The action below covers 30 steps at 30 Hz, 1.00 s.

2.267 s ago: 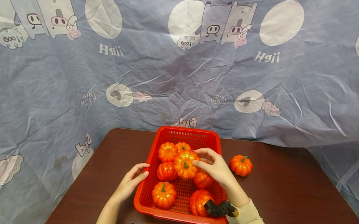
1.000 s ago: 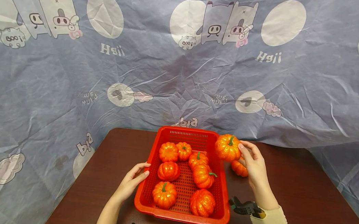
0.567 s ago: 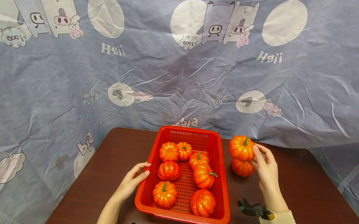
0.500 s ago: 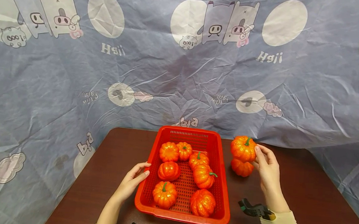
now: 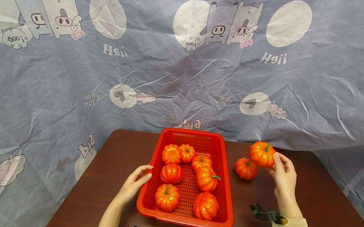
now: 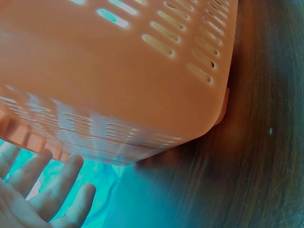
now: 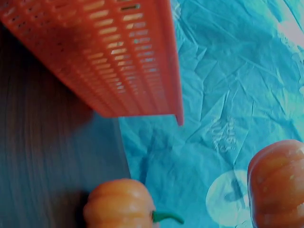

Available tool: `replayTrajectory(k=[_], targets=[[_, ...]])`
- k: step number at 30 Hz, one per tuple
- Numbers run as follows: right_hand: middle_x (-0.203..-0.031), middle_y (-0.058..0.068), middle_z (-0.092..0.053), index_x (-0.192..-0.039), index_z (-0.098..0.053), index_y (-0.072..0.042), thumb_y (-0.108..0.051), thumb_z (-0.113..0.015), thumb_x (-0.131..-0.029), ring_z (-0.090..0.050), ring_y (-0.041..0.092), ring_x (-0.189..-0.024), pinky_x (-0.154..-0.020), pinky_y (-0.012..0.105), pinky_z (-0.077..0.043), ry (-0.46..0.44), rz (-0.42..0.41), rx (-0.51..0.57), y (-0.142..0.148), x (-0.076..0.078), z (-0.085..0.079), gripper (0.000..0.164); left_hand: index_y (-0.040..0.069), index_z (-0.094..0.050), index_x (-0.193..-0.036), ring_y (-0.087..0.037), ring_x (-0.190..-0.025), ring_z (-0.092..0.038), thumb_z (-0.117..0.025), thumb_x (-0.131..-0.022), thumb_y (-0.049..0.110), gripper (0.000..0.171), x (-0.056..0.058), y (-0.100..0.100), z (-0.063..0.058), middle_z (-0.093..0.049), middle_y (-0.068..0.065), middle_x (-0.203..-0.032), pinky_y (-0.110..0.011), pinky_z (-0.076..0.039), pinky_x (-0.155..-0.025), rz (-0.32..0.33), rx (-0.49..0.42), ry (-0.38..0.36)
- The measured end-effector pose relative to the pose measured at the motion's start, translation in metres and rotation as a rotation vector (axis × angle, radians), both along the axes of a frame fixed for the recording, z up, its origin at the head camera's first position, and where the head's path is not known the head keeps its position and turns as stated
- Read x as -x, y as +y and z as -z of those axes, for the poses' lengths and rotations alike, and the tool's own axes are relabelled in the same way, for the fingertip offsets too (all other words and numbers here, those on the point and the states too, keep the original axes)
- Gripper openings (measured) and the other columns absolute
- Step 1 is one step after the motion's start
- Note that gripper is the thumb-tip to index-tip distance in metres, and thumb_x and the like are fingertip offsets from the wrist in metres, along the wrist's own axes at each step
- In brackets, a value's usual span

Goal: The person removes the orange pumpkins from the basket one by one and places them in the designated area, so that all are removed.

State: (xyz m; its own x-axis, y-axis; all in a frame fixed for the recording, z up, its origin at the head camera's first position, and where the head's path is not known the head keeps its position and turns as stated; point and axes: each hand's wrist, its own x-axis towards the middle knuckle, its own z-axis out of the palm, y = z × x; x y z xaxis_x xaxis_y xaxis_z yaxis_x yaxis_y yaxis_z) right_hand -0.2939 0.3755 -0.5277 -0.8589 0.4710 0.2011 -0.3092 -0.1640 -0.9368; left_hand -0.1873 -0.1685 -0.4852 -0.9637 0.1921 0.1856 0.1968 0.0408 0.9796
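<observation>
The pumpkin point(image 5: 262, 154) is up off the table point(image 5: 314, 194), to the right of the basket point(image 5: 184, 221), pinched at its near side between my right hand's point(image 5: 285, 175) thumb and fingers, which likely leaves its stem and far side free. My left hand point(image 5: 131, 185) touches the basket's left rim with loose fingers, probably to steady it (seven more pumpkins point(image 5: 167, 197) lie inside). Another pumpkin point(image 5: 244, 170) sits on the table between basket and held one, and a printed cloth point(image 5: 184, 75) hangs behind
</observation>
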Motion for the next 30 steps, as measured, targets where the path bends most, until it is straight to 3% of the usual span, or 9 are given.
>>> replayTrajectory(k=[3, 8, 11, 12, 15, 17, 19, 24, 30], targets=[[-0.105, 0.004, -0.061, -0.124, -0.058, -0.014, -0.031, -0.07, -0.084, -0.065, 0.013, -0.08, -0.062, 0.026, -0.054, -0.019, 0.029, 0.015, 0.004, -0.003, 0.002, 0.045, 0.003, -0.052, -0.125, -0.028, -0.132, -0.033, -0.056, -0.095, 0.014, 0.033, 0.0, 0.0, 0.0, -0.043, -0.015, -0.139, -0.019, -0.036, -0.096, -0.005, 0.005, -0.003], [-0.097, 0.001, -0.058, -0.12, -0.056, -0.011, -0.028, -0.068, -0.086, -0.062, 0.008, -0.072, -0.058, 0.021, -0.053, -0.158, 0.09, 0.083, -0.034, -0.045, -0.062, 0.04, 0.004, -0.053, -0.124, -0.029, -0.133, -0.033, -0.056, -0.094, 0.015, 0.032, 0.0, 0.0, 0.0, -0.043, -0.015, -0.139, -0.018, -0.035, -0.096, -0.013, 0.009, -0.003], [-0.095, -0.001, -0.058, -0.117, -0.057, -0.014, -0.029, -0.069, -0.085, -0.063, 0.006, -0.07, -0.057, 0.021, -0.053, -0.2, 0.102, 0.127, -0.036, -0.052, -0.068, 0.037, 0.004, -0.053, -0.124, -0.028, -0.133, -0.033, -0.056, -0.094, 0.015, 0.032, 0.0, 0.0, -0.001, -0.043, -0.015, -0.139, -0.018, -0.035, -0.096, -0.013, 0.01, -0.005], [-0.095, -0.001, -0.058, -0.116, -0.057, -0.014, -0.03, -0.069, -0.085, -0.063, 0.006, -0.069, -0.057, 0.021, -0.053, -0.212, 0.108, 0.139, -0.034, -0.052, -0.066, 0.037, 0.004, -0.052, -0.125, -0.029, -0.133, -0.032, -0.056, -0.095, 0.014, 0.032, 0.0, 0.0, -0.001, -0.042, -0.015, -0.139, -0.018, -0.035, -0.096, -0.011, 0.01, -0.003], [-0.098, -0.001, -0.059, -0.117, -0.058, -0.015, -0.034, -0.074, -0.08, -0.066, 0.007, -0.072, -0.058, 0.022, -0.053, -0.179, 0.108, 0.15, -0.007, -0.035, -0.031, 0.044, 0.005, -0.053, -0.125, -0.028, -0.133, -0.032, -0.056, -0.095, 0.015, 0.032, -0.001, 0.001, -0.001, -0.042, -0.015, -0.139, -0.018, -0.036, -0.096, -0.01, 0.011, -0.004], [-0.101, 0.001, -0.058, -0.12, -0.056, -0.013, -0.036, -0.075, -0.078, -0.065, 0.008, -0.073, -0.058, 0.022, -0.053, -0.206, 0.144, 0.158, -0.001, -0.03, -0.022, 0.052, 0.005, -0.053, -0.125, -0.028, -0.133, -0.032, -0.056, -0.095, 0.015, 0.032, -0.001, 0.001, -0.002, -0.042, -0.014, -0.139, -0.018, -0.035, -0.096, -0.012, 0.012, -0.007], [-0.103, 0.002, -0.058, -0.121, -0.057, -0.014, -0.038, -0.077, -0.075, -0.066, 0.009, -0.074, -0.058, 0.024, -0.053, -0.18, 0.15, 0.165, 0.014, -0.018, 0.0, 0.056, 0.005, -0.053, -0.124, -0.028, -0.134, -0.031, -0.056, -0.095, 0.016, 0.032, -0.001, 0.001, -0.002, -0.043, -0.014, -0.139, -0.018, -0.035, -0.096, -0.014, 0.012, -0.01], [-0.102, 0.002, -0.058, -0.118, -0.056, -0.012, -0.037, -0.079, -0.073, -0.066, 0.009, -0.069, -0.055, 0.025, -0.052, -0.186, 0.175, 0.2, 0.019, -0.016, 0.007, 0.057, 0.004, -0.053, -0.124, -0.028, -0.132, -0.033, -0.056, -0.095, 0.015, 0.032, 0.0, 0.001, -0.001, -0.044, -0.014, -0.138, -0.018, -0.035, -0.096, -0.009, 0.006, -0.005], [-0.096, -0.002, -0.055, -0.11, -0.056, -0.018, -0.04, -0.076, -0.076, -0.064, 0.003, -0.069, -0.055, 0.022, -0.052, -0.254, 0.188, 0.147, 0.005, -0.034, -0.008, 0.046, 0.004, -0.053, -0.124, -0.027, -0.13, -0.036, -0.056, -0.094, 0.014, 0.032, 0.0, 0.001, -0.001, -0.045, -0.014, -0.136, -0.019, -0.037, -0.096, -0.008, 0.004, -0.002]])
